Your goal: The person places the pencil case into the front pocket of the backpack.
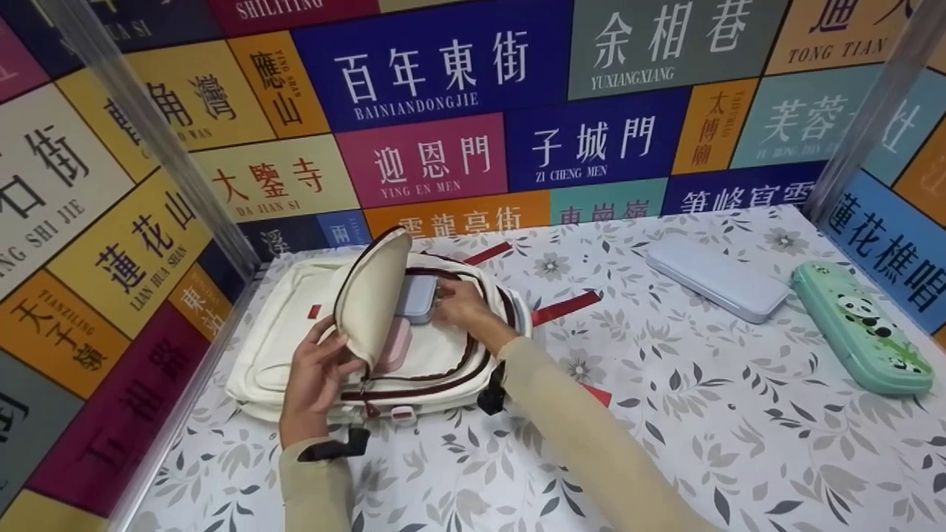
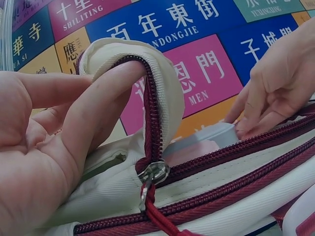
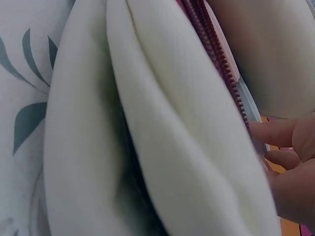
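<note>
A white backpack [image 1: 284,325] with dark red zippers lies on the table, one pocket unzipped. My left hand [image 1: 316,369] grips the edge of its raised flap [image 1: 375,295]; in the left wrist view the fingers [image 2: 110,93] curl over the zippered edge. Inside the pocket are a light blue box [image 1: 418,298] and a pink item [image 1: 394,346] partly covered by the flap. My right hand [image 1: 464,304] reaches into the pocket and holds the blue box by its right end. In the right wrist view, backpack fabric hides most of the box beside the fingers [image 3: 275,132].
To the right lie a flat pale blue case [image 1: 717,281] and a green panda pencil case [image 1: 861,329]. Red straps [image 1: 565,307] stick out from the backpack's right side. A wall of coloured sign panels [image 1: 436,159] stands behind the flower-patterned table [image 1: 665,443].
</note>
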A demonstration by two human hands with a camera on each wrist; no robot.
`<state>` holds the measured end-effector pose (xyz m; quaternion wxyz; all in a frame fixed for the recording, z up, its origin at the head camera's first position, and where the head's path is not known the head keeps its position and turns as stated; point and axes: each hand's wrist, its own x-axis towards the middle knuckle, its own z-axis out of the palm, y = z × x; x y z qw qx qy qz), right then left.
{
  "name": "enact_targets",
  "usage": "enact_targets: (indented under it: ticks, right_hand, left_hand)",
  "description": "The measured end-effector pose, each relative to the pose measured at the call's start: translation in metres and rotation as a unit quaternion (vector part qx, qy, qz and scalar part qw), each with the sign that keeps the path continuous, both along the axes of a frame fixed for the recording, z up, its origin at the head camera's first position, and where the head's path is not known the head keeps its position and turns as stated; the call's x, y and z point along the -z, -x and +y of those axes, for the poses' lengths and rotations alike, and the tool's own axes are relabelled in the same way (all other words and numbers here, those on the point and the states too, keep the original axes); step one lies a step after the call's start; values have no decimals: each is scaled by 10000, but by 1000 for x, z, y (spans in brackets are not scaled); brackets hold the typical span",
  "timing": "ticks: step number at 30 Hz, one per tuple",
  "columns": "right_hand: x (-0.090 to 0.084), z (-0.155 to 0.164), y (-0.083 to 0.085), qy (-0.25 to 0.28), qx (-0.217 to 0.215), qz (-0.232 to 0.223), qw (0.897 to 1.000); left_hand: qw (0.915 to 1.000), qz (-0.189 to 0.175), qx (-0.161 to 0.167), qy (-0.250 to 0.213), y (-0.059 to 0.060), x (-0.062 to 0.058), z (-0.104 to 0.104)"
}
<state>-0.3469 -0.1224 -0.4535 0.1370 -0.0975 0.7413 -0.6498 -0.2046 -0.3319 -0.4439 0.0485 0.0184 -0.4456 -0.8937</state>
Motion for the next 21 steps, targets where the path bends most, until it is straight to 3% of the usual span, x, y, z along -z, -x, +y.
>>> enact_targets:
  ticks: [6,12,21]
  right_hand:
    - [-1,-6,-1,920,-369,-660,9929]
    - [-5,-11,1,1409,-719,-953,9828]
    - [-1,-20,-2,1885,-1120,-1559,9631]
  left_hand:
    - [9998,98,166,-47,2,1,3]
    - [9996,228,184,-57,5,0,3]
    - [9999,116,102,-9,0,4,-4]
